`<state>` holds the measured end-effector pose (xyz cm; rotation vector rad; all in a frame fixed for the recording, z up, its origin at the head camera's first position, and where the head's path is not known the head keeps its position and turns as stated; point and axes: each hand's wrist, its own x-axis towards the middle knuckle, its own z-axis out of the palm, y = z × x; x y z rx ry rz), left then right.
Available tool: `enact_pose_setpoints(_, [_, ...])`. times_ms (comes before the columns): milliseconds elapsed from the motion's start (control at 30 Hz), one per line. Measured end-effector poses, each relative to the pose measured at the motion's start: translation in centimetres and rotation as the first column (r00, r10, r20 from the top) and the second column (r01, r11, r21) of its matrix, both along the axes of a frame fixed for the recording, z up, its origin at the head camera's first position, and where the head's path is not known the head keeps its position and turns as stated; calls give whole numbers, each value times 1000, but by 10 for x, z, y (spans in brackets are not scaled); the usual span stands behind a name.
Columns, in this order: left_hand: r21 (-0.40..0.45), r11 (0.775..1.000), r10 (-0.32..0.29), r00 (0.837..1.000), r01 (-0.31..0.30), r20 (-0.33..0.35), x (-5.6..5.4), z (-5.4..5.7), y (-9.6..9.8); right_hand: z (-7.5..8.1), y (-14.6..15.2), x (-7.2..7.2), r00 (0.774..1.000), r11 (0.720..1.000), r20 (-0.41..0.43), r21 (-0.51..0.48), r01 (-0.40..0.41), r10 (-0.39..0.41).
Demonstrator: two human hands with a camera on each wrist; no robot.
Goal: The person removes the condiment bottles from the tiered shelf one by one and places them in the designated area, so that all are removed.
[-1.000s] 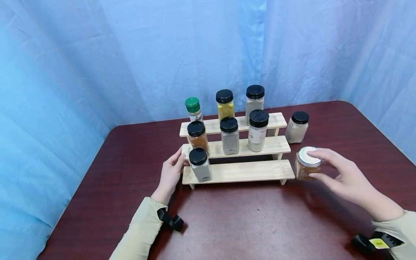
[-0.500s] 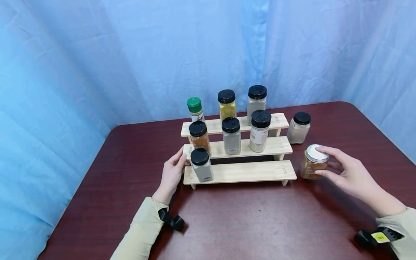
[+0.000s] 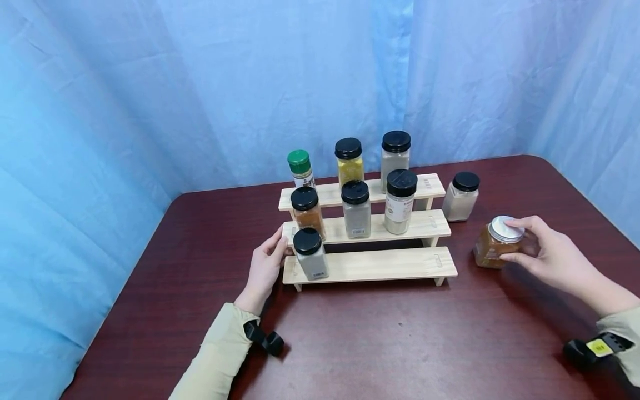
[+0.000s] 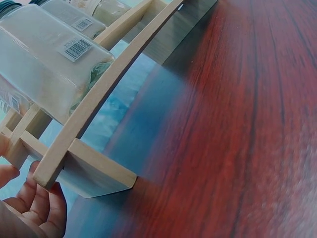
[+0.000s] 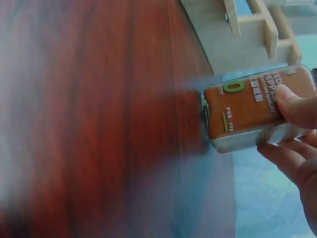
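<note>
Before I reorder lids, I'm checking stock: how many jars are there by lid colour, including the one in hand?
Black-lidded jars: 7
Green-lidded jar: 1
Silver-lidded jar: 1
Total: 9

Seven black-lidded spice jars [image 3: 313, 265], one green-capped spice bottle [image 3: 300, 164], one silver-lidded pepper jar [image 3: 490, 250], one three-tier wooden rack [image 3: 385, 264], two hands [image 3: 263, 269] present.

Head view forward-down; wrist views close; all share rack [image 3: 385, 264].
</note>
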<state>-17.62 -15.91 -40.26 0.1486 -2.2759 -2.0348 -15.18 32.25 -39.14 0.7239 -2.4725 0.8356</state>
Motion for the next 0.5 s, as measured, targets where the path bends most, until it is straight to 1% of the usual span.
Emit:
enact_pose_setpoints(133, [6, 1000, 6, 1000, -6, 1, -1, 0, 0, 2, 9, -9, 1000, 999, -3, 32, 20, -20])
enact_pose_setpoints(267, [11, 1000, 2, 1000, -2, 5, -1, 1, 0, 3, 18, -19, 999, 999, -2, 16, 50, -50])
enact_pose_setpoints(400, [12, 1000, 2, 1000, -2, 3, -1, 0, 0, 5, 25, -28, 997, 997, 35, -7, 75, -75])
enact_pose_setpoints(500, [13, 1000, 2, 1000, -2, -1, -1, -1, 1, 7, 30, -33, 990, 993, 92, -15, 113, -111])
